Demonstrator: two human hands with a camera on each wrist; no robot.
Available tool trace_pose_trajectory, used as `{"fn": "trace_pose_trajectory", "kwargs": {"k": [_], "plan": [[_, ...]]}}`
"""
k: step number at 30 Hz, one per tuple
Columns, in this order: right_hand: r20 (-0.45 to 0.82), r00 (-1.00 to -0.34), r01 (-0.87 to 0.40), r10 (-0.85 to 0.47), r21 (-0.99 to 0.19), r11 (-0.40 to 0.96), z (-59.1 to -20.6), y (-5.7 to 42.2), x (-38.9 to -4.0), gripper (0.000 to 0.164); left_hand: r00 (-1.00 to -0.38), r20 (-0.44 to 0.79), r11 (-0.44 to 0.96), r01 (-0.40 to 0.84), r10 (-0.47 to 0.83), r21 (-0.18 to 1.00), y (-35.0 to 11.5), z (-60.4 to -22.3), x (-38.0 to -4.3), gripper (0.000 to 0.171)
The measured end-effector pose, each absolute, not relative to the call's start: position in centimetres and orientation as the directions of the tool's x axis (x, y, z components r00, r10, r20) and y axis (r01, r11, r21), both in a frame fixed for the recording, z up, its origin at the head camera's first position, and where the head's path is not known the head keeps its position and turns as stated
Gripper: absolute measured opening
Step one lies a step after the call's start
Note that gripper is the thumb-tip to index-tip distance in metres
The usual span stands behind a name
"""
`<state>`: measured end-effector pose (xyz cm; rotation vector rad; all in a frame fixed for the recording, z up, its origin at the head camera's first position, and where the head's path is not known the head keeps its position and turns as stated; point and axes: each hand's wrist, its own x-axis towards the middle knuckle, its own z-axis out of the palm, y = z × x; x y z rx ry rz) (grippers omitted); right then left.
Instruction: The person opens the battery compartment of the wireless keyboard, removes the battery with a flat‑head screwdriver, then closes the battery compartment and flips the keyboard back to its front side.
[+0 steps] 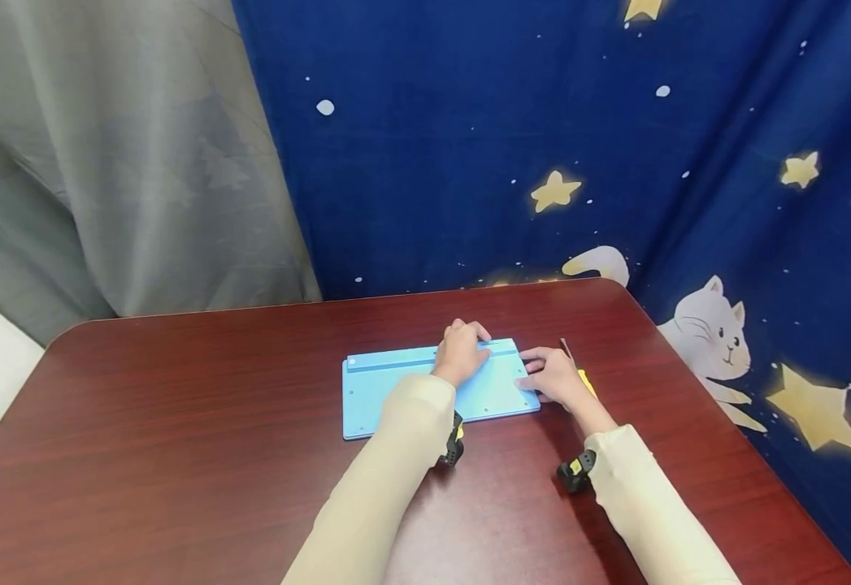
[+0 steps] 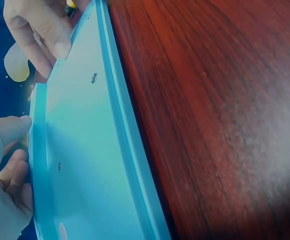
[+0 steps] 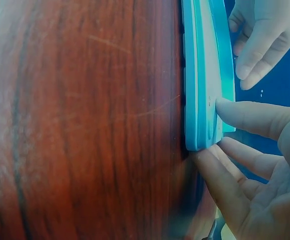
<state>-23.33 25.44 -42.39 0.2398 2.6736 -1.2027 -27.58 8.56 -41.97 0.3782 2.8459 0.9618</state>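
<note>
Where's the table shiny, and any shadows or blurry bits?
Head view: pale glare on the table between the left sleeve and right sleeve, dark shadow beside the right one; left wrist view: whitish glare at picture right, with the table blurred there; right wrist view: pale sheen at the upper left, dark shadow along the blue panel.

Glossy reddish-brown table (image 1: 198, 455), grey curtain (image 1: 140, 162), navy curtain (image 1: 425, 146) with stars and white cat

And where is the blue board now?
In the head view, the blue board is just below the picture's centre, toward the brown table's far side, with the left hand by its far edge and the right hand gripping its right end.
</note>
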Motion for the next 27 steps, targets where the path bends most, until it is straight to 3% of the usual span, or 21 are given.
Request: {"fn": "trace_pose_trajectory", "kwargs": {"k": [14,27], "plan": [[-0.242,-0.968,0.222,0.062,-0.717,0.661,-42.6,25.6,-23.6,0.051,-0.964,-0.047,0.788,0.186,0.262,0.587,8.7,-42.2,-28.0,0.018],[-0.226,-0.971,0.220,0.080,-0.709,0.670,-43.0,25.4,-23.7,0.049,-0.981,-0.082,0.827,0.102,0.176,0.553,9.9,-42.3,-28.0,0.018]]}}
